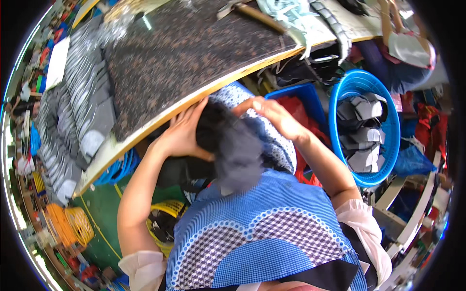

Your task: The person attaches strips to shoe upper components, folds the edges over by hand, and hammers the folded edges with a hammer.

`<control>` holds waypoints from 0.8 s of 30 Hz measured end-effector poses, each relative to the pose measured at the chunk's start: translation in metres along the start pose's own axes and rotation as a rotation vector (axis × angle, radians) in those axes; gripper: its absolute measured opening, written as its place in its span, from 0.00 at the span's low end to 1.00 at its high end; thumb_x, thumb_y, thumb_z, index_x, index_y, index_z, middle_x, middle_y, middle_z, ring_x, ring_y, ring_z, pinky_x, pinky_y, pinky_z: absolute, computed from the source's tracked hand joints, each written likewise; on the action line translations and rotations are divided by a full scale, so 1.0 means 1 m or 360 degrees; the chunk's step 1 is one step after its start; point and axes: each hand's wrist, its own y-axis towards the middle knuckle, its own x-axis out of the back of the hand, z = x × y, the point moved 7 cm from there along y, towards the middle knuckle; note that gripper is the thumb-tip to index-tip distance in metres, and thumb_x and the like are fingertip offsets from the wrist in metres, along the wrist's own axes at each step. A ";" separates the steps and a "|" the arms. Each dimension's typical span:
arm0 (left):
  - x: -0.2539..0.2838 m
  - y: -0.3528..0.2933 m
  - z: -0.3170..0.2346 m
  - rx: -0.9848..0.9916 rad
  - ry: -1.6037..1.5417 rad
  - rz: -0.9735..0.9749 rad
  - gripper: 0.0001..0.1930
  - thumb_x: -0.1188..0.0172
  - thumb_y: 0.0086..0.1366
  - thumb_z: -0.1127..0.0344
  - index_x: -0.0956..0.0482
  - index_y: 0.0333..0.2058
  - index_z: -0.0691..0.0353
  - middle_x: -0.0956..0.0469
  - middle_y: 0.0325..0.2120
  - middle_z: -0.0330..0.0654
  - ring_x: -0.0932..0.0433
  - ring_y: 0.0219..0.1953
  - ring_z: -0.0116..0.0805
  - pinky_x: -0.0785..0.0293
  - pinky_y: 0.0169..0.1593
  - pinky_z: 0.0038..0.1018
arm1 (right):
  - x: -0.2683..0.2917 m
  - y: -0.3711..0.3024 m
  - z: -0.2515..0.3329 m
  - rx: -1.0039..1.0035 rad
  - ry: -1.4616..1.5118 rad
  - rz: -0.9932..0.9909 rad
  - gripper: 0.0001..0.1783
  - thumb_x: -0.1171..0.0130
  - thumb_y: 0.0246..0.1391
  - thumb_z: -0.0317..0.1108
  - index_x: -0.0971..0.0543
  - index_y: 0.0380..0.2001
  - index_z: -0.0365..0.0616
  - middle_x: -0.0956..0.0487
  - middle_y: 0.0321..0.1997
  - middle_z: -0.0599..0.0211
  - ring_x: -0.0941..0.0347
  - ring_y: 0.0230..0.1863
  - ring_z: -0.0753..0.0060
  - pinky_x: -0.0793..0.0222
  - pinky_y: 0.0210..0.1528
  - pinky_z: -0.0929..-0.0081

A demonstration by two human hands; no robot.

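A dark grey and black fabric piece (238, 157), smeared by motion, is between my hands just in front of the table edge. My left hand (179, 138) reaches round its left side, thumb low against it and fingers spread upward near the edge. From the right, my right hand (279, 116) bends its fingertips onto the top of the dark fabric; they are partly hidden. Under that hand lies a blue and white patterned cloth (286, 153). A blue checked apron (272, 208) covers my front, right below the fabric.
The table (165, 63) has a speckled dark top and pale edge. Stacked grey pieces (90, 87) line its left; a hammer (259, 17) lies at the back. To the right stand a blue basket (332, 126) of grey-white pieces and a blue bin (310, 92). Another person (403, 58) sits beyond.
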 end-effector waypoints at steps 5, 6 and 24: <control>0.003 -0.012 0.010 -0.0213 -0.0152 -0.0112 0.54 0.25 0.45 0.67 0.47 0.70 0.57 0.39 0.57 0.55 0.40 0.65 0.60 0.42 0.68 0.42 | -0.038 -0.014 -0.002 -0.0152 0.0970 0.0282 0.24 0.50 0.70 0.46 0.25 0.59 0.41 0.26 0.61 0.64 0.36 0.67 0.67 0.42 0.70 0.63; 0.001 -0.012 0.012 -0.0199 -0.0121 -0.0041 0.64 0.17 0.29 0.60 0.44 0.68 0.60 0.38 0.58 0.56 0.40 0.65 0.60 0.40 0.68 0.44 | -0.040 -0.012 -0.009 -0.0182 0.1067 0.0256 0.22 0.48 0.69 0.46 0.25 0.58 0.43 0.26 0.59 0.67 0.35 0.66 0.70 0.39 0.68 0.62; -0.019 -0.125 0.074 0.0476 -0.0584 -0.0870 0.26 0.45 0.64 0.75 0.36 0.61 0.61 0.32 0.60 0.52 0.37 0.66 0.50 0.41 0.69 0.34 | -0.127 0.070 0.001 -0.0226 0.0798 0.0912 0.40 0.63 0.71 0.64 0.37 0.71 0.42 0.36 0.73 0.62 0.43 0.73 0.67 0.48 0.73 0.67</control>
